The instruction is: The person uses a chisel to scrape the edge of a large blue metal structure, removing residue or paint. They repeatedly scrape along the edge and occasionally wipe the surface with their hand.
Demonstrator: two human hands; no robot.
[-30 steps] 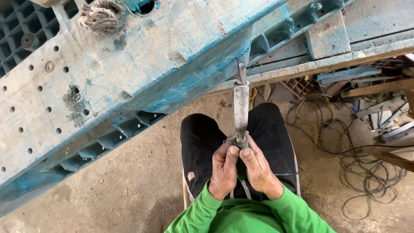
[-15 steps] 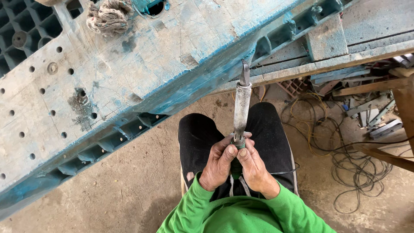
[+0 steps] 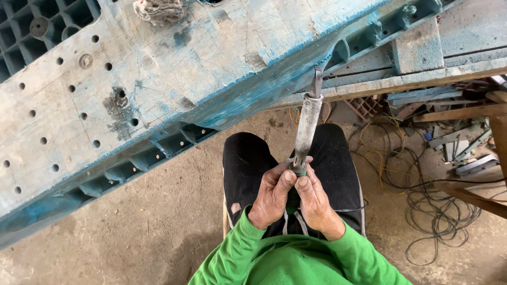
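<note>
A seated person in green sleeves and dark trousers grips a long metal hand tool [image 3: 307, 126] in both hands, viewed from above. The left hand [image 3: 273, 194] and the right hand [image 3: 316, 199] are closed together around the tool's lower end, thumbs pressed side by side just under a green band on the handle. From that grip the grey, worn shaft runs up and away from the body, and its narrow tip meets the lower edge of a large blue plastic pallet [image 3: 158, 89], well beyond the knuckles. The pallet lies slantwise across the scene above the hands, its pale, scuffed face dotted with round holes; a wad of frayed rope [image 3: 158, 10] sits on its far end. To the right of the grip, tangled cables [image 3: 422, 206] and wooden offcuts [image 3: 459, 112] lie on the concrete floor [image 3: 132, 227].
</note>
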